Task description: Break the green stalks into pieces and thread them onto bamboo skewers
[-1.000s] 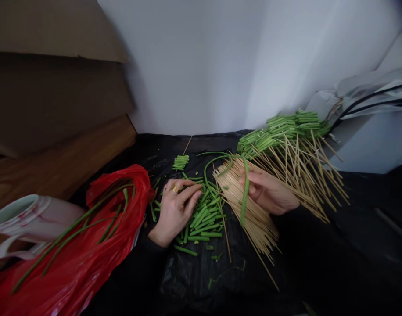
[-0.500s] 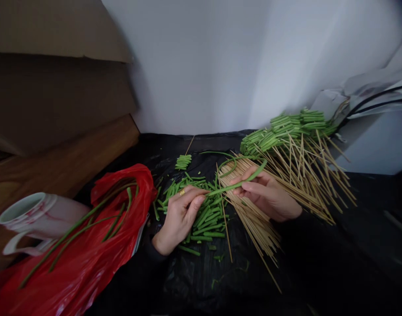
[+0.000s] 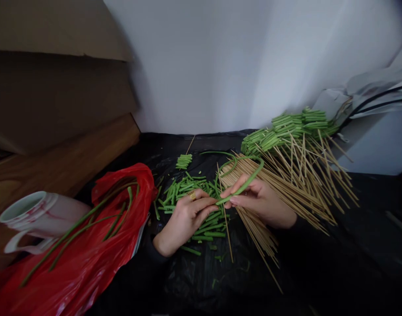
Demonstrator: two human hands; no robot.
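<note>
"What's changed?"
"Left of the skewers, the left hand pinches the green stem by its end, over cut pieces."
"And the right hand?"
"Over the skewers, pinching it too, closer now: only a short length between."

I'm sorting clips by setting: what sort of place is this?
Probably an improvised indoor work corner, perhaps at home: black plastic sheeting spread out, cut green stems heaped on it, and a mug off to the left.
</note>
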